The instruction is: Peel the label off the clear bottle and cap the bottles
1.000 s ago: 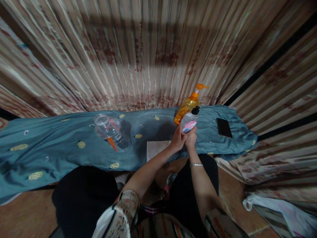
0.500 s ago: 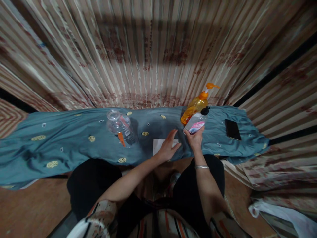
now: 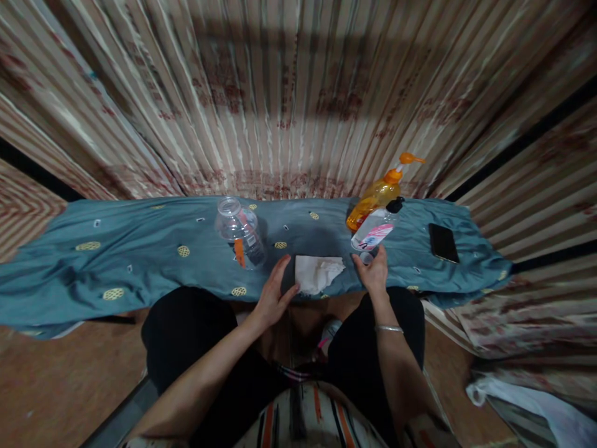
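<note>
Fingers spread, my left hand point(image 3: 275, 295) is over the near edge of the cloth, beside a folded white tissue point(image 3: 317, 272), and holds nothing. My right hand point(image 3: 373, 272) has its thumb and fingers around a small clear round item point(image 3: 366, 257), too small to name surely. Just beyond it stands a clear bottle point(image 3: 374, 229) with a pink label and black cap, apart from my fingers. An orange pump bottle point(image 3: 372, 202) is directly behind that one. To the left is a wide-mouthed clear plastic bottle point(image 3: 240, 235) with an orange patch.
A blue-green cloth with yellow pineapple prints covers the narrow table point(image 3: 153, 249). A black phone point(image 3: 443, 243) lies at the right. Striped curtains point(image 3: 280, 112) hang behind and at the sides. A white bag point(image 3: 536, 404) is at the lower right.
My left hand has moved left, off the tissue, which now shows whole. My right hand has let go of the pink-labelled bottle and drawn back towards me. The view has shifted slightly.
</note>
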Available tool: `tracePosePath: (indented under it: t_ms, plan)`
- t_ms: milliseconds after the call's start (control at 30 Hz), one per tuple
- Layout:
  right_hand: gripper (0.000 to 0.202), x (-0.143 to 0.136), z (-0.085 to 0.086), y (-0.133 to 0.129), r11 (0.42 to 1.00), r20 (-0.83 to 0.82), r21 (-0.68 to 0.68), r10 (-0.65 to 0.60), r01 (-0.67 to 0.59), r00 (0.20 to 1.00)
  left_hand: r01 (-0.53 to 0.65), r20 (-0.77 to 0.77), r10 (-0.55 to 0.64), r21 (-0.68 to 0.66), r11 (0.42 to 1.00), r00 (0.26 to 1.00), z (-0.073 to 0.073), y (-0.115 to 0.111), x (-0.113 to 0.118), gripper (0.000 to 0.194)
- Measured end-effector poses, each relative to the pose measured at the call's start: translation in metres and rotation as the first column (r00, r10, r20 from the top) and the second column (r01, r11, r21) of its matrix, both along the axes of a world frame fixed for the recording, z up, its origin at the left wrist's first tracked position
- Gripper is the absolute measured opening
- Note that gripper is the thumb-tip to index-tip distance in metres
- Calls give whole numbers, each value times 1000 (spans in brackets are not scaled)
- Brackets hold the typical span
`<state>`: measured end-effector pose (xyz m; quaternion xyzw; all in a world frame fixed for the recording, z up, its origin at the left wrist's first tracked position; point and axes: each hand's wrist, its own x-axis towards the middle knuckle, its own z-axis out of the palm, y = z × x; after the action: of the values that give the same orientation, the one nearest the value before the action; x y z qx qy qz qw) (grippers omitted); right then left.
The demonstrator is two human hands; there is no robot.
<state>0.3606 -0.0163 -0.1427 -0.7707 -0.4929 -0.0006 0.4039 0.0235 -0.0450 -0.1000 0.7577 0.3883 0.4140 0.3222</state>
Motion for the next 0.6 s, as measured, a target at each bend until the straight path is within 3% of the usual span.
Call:
tracePosePath:
  t_ms: [233,400,533,600]
  plan:
    - [66,-5,-2,-9,996,31,-76,-39,41,999,-83,-8,85,162,983,996,17,-2,-6,66]
    - [50,-5,3,-9,998,-13,-36,-47,46,999,-159,-14,171,302,940,985,34,-10,-13,66]
    - [60,-7,7,-20,997,-83,55,-44,49,996,-300,16,322,409,862,947,47,-15,-39,80]
    - [67,-13,12,-27,995,-163,85,-31,45,986,-421,61,448,473,774,892,50,-13,-54,94]
